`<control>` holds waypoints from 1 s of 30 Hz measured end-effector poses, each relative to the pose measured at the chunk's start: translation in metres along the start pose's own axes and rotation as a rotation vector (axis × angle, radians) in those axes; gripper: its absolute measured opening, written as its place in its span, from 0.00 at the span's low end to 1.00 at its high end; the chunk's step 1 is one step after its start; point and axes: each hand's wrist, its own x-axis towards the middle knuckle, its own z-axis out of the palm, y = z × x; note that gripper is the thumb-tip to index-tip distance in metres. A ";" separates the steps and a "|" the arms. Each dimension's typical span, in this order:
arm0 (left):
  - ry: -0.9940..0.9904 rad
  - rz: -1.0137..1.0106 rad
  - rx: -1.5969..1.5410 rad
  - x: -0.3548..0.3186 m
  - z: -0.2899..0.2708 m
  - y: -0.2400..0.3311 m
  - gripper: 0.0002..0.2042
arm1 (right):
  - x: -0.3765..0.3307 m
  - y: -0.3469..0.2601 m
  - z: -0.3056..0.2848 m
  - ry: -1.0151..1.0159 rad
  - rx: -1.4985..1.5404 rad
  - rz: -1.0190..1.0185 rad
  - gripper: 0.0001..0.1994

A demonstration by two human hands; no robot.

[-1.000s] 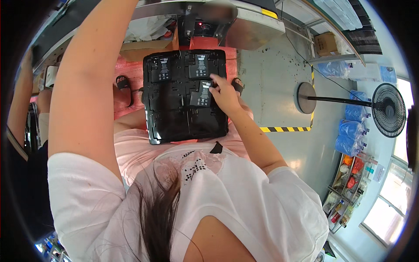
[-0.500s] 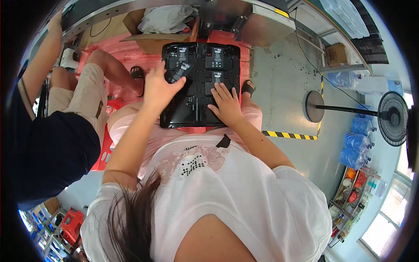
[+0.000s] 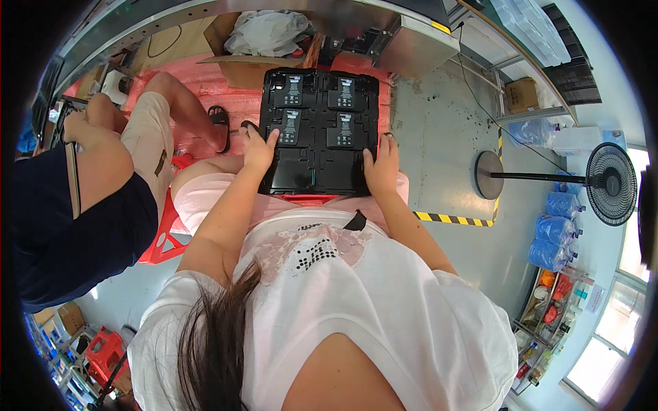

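The left hand's fingers (image 3: pixel 247 130) are at the tray's left edge; the thumb lies spread from the forefinger, along the rim. Whether the left hand (image 3: pixel 258 155) is clamped on that rim cannot be told. The right hand (image 3: pixel 384 171) is at the tray's right edge, thumb against the rim and apart from the forefinger, which extends outside it; whether it grips there cannot be told either.

The black tray (image 3: pixel 292 168) lies between the two hands, in front of the person's body, its near edge beside the thighs. It is moulded into six compartments, in two columns of three. Four flat black battery packs with white print are seated in it: a far-left pack (image 3: pixel 288 92), a far-right pack (image 3: pixel 345 94), a middle-left pack (image 3: pixel 289 128) and a middle-right pack (image 3: pixel 340 130). The nearest two compartments show glossy black plastic.

Beyond the tray's far edge, an open cardboard box (image 3: pixel 255 72) holds pale plastic bags (image 3: pixel 269 34). Left of the tray sits a co-worker (image 3: pixel 89 219) in a dark top and beige shorts. Well to the right of the tray are a black floor fan (image 3: pixel 611 183) and blue-tinted water bottles (image 3: pixel 548 252).
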 end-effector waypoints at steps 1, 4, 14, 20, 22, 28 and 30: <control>-0.040 0.011 -0.137 0.000 0.004 0.000 0.39 | 0.002 0.005 0.001 0.030 0.018 0.037 0.20; -0.237 -0.065 -0.055 0.000 0.011 0.004 0.40 | 0.007 0.023 0.010 -0.336 0.106 0.412 0.19; -0.263 -0.084 0.008 0.007 -0.027 0.035 0.34 | -0.016 0.016 0.004 -0.205 0.023 0.296 0.19; -0.316 -0.122 0.148 0.010 -0.038 0.044 0.33 | -0.006 0.009 -0.009 -0.306 -0.105 0.285 0.22; -0.287 -0.122 0.199 0.014 -0.029 0.045 0.33 | 0.003 0.019 -0.001 -0.341 -0.118 0.268 0.23; -0.258 -0.104 0.170 -0.004 -0.017 0.027 0.31 | 0.001 0.035 0.003 -0.351 -0.073 0.196 0.23; -0.261 -0.127 0.102 -0.011 -0.017 0.022 0.31 | -0.009 0.030 -0.004 -0.364 -0.056 0.198 0.24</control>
